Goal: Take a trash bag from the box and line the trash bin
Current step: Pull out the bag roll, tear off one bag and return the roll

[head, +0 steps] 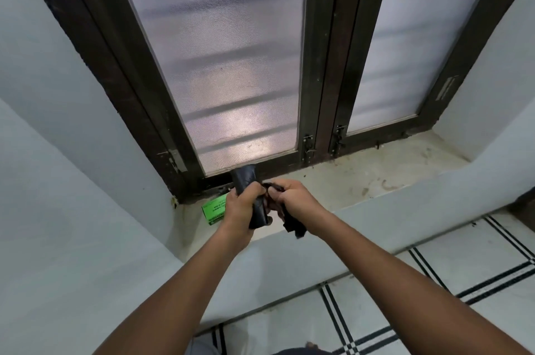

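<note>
Both forearms stretched forward over the sill [362, 178]. Left hand [241, 204] fisted around black bag roll [244, 178], upright; right hand [292, 195] pinching loose bag end [292, 224]. Green box [214, 208] just left, on sill.

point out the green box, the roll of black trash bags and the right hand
green box [214, 208], head view, printed top face
roll of black trash bags [244, 179], head view, upper end
right hand [293, 195], head view, back of hand

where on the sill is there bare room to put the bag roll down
The window sill is bare from the right hand across to the right wall, bordered by the window frame behind and the ledge edge in front. The left corner is crowded: the green box lies there, beneath the left hand gripping the black roll.
</note>
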`<state>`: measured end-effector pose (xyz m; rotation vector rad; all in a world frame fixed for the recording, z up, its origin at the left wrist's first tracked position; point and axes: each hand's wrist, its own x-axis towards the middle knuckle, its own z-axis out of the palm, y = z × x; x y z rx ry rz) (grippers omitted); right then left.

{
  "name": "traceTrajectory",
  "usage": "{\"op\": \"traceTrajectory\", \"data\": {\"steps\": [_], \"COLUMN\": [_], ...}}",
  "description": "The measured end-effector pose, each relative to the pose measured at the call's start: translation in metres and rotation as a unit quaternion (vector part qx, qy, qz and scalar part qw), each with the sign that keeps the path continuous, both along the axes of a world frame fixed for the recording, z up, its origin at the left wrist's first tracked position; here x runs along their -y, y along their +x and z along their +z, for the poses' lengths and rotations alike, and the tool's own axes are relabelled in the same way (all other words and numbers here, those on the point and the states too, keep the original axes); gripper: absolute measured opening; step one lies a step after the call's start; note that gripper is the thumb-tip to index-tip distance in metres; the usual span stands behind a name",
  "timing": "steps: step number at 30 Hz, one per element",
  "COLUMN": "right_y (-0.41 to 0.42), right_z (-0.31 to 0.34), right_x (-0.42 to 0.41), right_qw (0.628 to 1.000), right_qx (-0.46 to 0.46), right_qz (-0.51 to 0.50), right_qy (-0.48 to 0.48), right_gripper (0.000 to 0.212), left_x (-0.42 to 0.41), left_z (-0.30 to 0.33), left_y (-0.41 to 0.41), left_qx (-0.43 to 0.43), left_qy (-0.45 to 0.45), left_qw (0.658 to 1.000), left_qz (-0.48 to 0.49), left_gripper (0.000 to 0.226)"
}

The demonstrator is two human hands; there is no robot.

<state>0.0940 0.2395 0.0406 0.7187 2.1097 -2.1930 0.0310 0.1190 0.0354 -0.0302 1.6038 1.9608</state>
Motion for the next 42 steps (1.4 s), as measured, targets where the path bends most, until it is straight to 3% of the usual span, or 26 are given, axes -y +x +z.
{"op": "traceTrajectory", "data": {"steps": [3, 5, 6, 12, 15, 17, 19, 22, 24, 28, 31, 33, 37, 40, 42], "right_y": [-0.001, 0.000, 0.001, 0.000, 0.000, -0.001, -0.006, -0.013, -0.021, -0.042, -0.053, -0.054, -0.053, -0.051, -0.052], "right_z": [0.004, 0.003, 0.001, -0.004, -0.008, -0.015, -0.024, -0.036, -0.044, -0.062, -0.068, -0.071, -0.091, -0.096, -0.089], "right_x": [-0.003, -0.009, -0.014, -0.022, -0.022, -0.026, -0.033, -0.042, -0.052, -0.075, -0.087, -0.093, -0.103, -0.112, -0.114], "right_qw": [0.987, 0.954, 0.950, 0.990, 0.997, 0.985, 0.985, 0.995, 0.988, 0.887, 0.834, 0.777, 0.737, 0.680, 0.702], "right_qx": [0.003, 0.031, 0.047, 0.063, 0.051, 0.032, 0.048, 0.070, 0.080, 0.058, 0.014, -0.026, -0.088, -0.090, -0.054], "right_qz": [0.049, 0.071, 0.074, 0.035, -0.005, -0.036, -0.062, -0.057, -0.062, -0.080, -0.113, -0.094, -0.019, 0.030, 0.035], "right_qy": [0.152, 0.289, 0.298, 0.125, -0.065, -0.164, -0.155, -0.034, 0.114, 0.450, 0.541, 0.621, 0.670, 0.727, 0.709], "right_gripper": [0.022, 0.023, 0.023, 0.023, 0.007, 0.019, 0.033, 0.047, 0.038, 0.024, 0.007, 0.011, 0.025, 0.034, 0.038], "left_x": [0.000, 0.002, 0.002, -0.002, 0.001, 0.004, 0.007, 0.011, 0.015, 0.023, 0.026, 0.026, 0.020, 0.013, 0.009], "left_z": [0.005, 0.005, 0.005, -0.003, -0.011, -0.016, -0.019, -0.023, -0.024, -0.025, -0.026, -0.026, -0.029, -0.030, -0.030], "left_y": [0.001, -0.001, -0.001, -0.005, -0.006, -0.008, -0.010, -0.015, -0.017, -0.024, -0.027, -0.026, -0.023, -0.019, -0.016], "left_qx": [-0.041, -0.090, -0.109, -0.037, 0.004, 0.041, 0.067, 0.068, 0.052, 0.041, 0.027, 0.030, 0.023, 0.024, 0.027], "left_qy": [-0.041, -0.087, -0.101, -0.070, -0.076, -0.069, -0.062, -0.078, -0.091, -0.105, -0.129, -0.133, -0.142, -0.145, -0.144], "left_qw": [0.997, 0.988, 0.982, 0.990, 0.992, 0.993, 0.995, 0.994, 0.994, 0.993, 0.991, 0.990, 0.989, 0.988, 0.988], "left_qz": [-0.050, -0.090, -0.115, -0.116, -0.101, -0.081, -0.051, -0.019, -0.001, 0.019, 0.030, 0.036, 0.042, 0.043, 0.046], "left_gripper": [0.013, 0.014, 0.015, 0.023, 0.031, 0.037, 0.036, 0.040, 0.031, 0.043, 0.060, 0.067, 0.062, 0.057, 0.055]}}
